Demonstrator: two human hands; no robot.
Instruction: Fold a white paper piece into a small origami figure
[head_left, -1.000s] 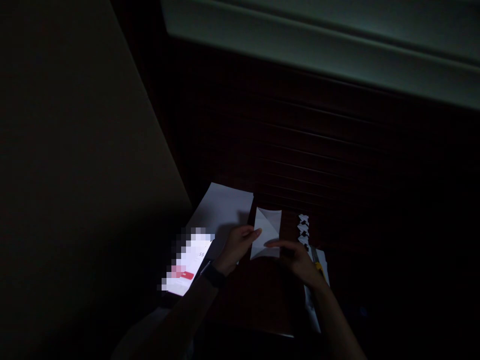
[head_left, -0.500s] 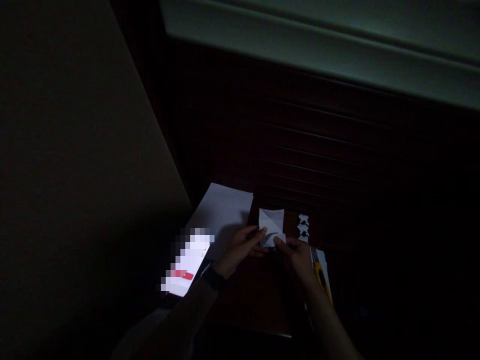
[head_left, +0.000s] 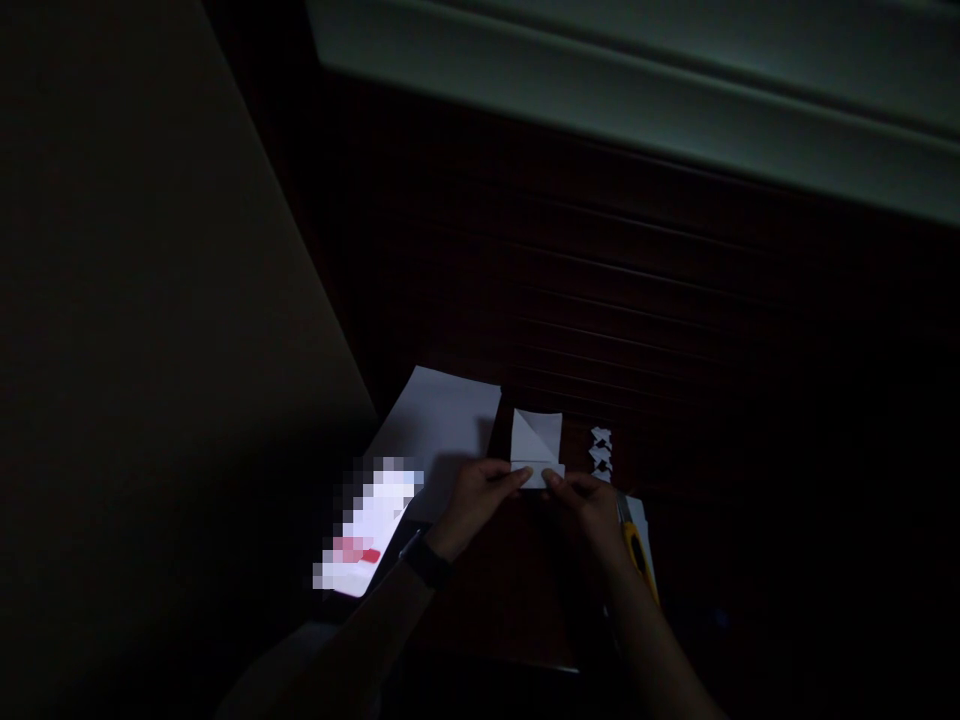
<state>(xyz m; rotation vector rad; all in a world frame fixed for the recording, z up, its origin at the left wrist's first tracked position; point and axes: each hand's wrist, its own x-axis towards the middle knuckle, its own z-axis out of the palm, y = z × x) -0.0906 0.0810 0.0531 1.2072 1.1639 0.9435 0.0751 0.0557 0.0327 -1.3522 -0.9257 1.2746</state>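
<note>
Farthest left of the fingers, a phone (head_left: 375,530) shines in the dark, its screen lit and partly pixelated. Beyond the left fingers, up and to their left, white paper (head_left: 454,415) lies on the dark wooden counter (head_left: 502,610); how many sheets there are, I cannot tell. The left hand (head_left: 469,505), a dark watch (head_left: 427,562) on its wrist, has its fingers closed on the lower left of a folded sheet (head_left: 536,435), thumb on top.

That sheet sits between the two hands, most of it extending just beyond the fingers. A diagonal line runs down from its upper left corner, and a narrow band lies across its lower edge under both thumbs. The step in hand looks like pressing that band into a crease — good work here calls for even thumb pressure outward from the middle, with the edges kept parallel.

The right hand (head_left: 600,515) pinches the lower right, its fingers closed too, thumb close beside the other. Just beyond and right of these fingers is a row of small folded paper pieces (head_left: 601,455). Nearer the right wrist lie yellow-handled scissors (head_left: 636,550) — beside them, more paper (head_left: 640,508), partly hidden.
</note>
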